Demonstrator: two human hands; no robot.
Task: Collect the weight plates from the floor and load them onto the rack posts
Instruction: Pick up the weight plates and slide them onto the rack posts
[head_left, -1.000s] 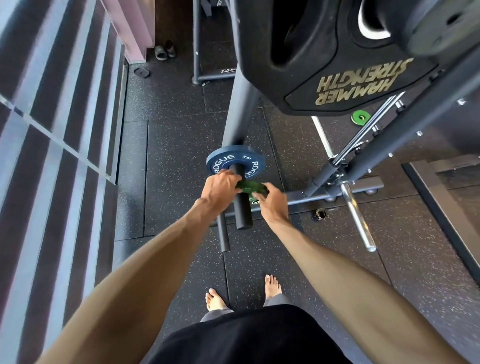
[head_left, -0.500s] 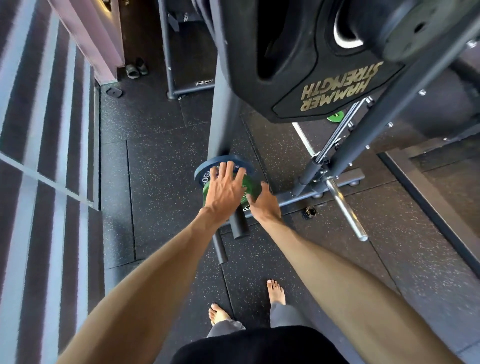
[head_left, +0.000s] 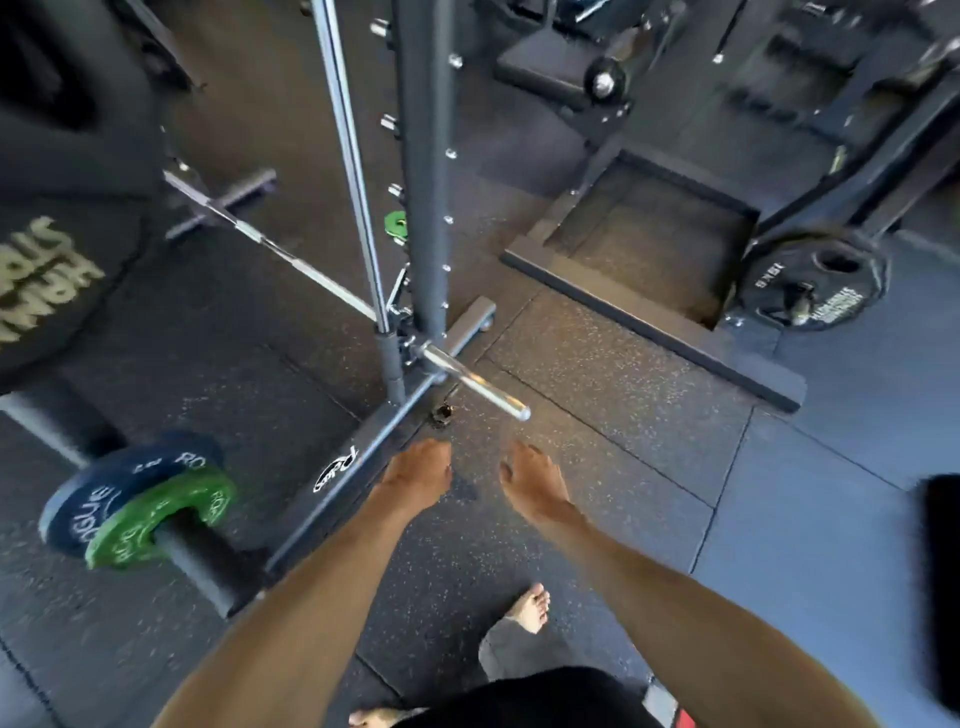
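A small green plate (head_left: 156, 517) sits on the low black rack post (head_left: 200, 564) at the left, pressed against a larger blue plate (head_left: 122, 480) behind it. Another small green plate (head_left: 396, 224) lies on the floor beyond the rack upright (head_left: 426, 171). My left hand (head_left: 418, 475) and my right hand (head_left: 532, 480) hang empty over the floor at centre, fingers loosely apart, well right of the loaded post. A chrome post (head_left: 475, 382) juts from the rack base just above my hands.
A big black plate (head_left: 57, 208) hangs on the rack at upper left. A barbell (head_left: 270, 244) lies on the floor behind the rack. Another machine with a black plate (head_left: 813, 283) stands at the right, behind a raised platform edge (head_left: 649, 325). My bare feet are below.
Both hands have let go of the green plate, which now stays on the post against the blue plate. My view and hands have swung to the right, away from the post.
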